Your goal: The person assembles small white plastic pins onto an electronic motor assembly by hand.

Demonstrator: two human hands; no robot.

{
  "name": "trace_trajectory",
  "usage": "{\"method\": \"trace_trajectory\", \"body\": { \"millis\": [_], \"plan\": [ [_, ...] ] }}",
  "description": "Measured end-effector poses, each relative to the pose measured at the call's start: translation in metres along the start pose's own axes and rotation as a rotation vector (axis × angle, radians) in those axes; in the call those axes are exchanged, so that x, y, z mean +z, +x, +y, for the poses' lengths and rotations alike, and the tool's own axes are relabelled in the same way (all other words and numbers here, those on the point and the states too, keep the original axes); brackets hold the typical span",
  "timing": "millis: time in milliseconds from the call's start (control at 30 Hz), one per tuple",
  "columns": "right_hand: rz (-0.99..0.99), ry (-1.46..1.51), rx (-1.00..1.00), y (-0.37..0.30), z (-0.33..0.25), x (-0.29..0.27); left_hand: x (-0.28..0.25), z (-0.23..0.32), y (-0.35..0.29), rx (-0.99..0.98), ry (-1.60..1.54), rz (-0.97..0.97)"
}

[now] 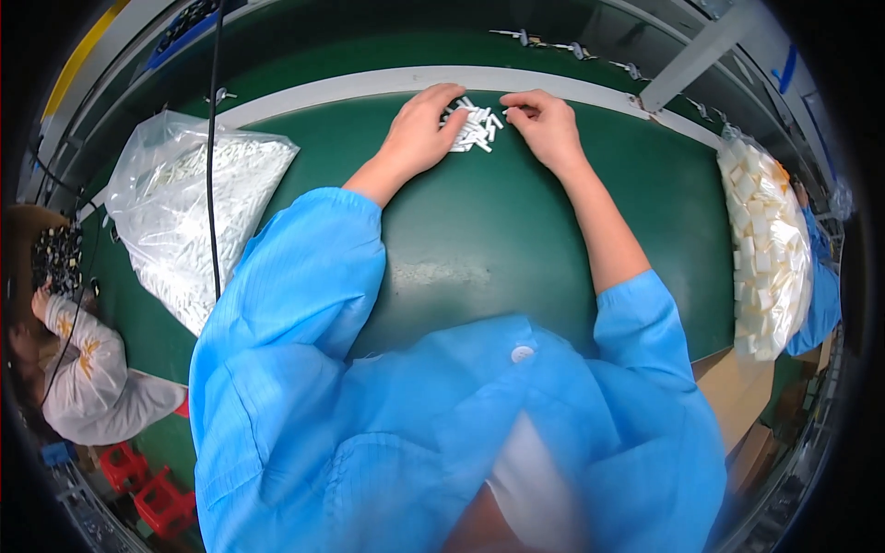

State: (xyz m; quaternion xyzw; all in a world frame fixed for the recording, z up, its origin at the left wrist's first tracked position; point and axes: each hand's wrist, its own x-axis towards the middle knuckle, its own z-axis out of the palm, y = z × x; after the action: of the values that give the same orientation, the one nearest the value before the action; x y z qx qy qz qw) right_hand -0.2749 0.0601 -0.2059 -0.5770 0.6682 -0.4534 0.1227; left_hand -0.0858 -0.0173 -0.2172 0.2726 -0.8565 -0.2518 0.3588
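Note:
A loose pile of short white rods lies on the green work surface near its far edge. My left hand rests at the left side of the pile, its fingers curved along the far side and its thumb apart, touching the rods' near edge. Just right of the pile is my right hand, thumb and forefinger brought together. A small white end shows at those fingertips and looks like one of the rods; most of it is hidden.
A clear bag of white rods lies at the left, crossed by a hanging black cable. At the right stands a bag of cream-coloured blocks. A white rail borders the far edge. Another person sits left, near red stools.

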Motion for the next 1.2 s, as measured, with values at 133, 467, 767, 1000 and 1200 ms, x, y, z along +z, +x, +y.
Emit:
{"method": "trace_trajectory", "body": {
  "millis": [133, 467, 767, 1000, 1200],
  "plan": [
    [-0.063, -0.242, -0.078, -0.005, -0.007, -0.010, 0.001, -0.001, 0.001, -0.011, -0.003, -0.004],
    [-0.347, -0.908, -0.375, 0.014, -0.033, -0.018, 0.000, -0.003, 0.000, 0.057, 0.066, 0.003],
    [-0.259, -0.699, -0.316, 0.021, -0.027, -0.014, -0.019, -0.013, 0.023, 0.093, 0.161, 0.265],
    [-0.239, 0.360, 0.124, 0.058, 0.002, 0.011, -0.163, -0.116, 0.116, -0.641, 0.978, 0.122],
    [-0.239, 0.541, 0.219, 0.055, 0.010, 0.027, -0.215, -0.186, 0.079, -0.994, 1.208, -0.105]
  ]
}}
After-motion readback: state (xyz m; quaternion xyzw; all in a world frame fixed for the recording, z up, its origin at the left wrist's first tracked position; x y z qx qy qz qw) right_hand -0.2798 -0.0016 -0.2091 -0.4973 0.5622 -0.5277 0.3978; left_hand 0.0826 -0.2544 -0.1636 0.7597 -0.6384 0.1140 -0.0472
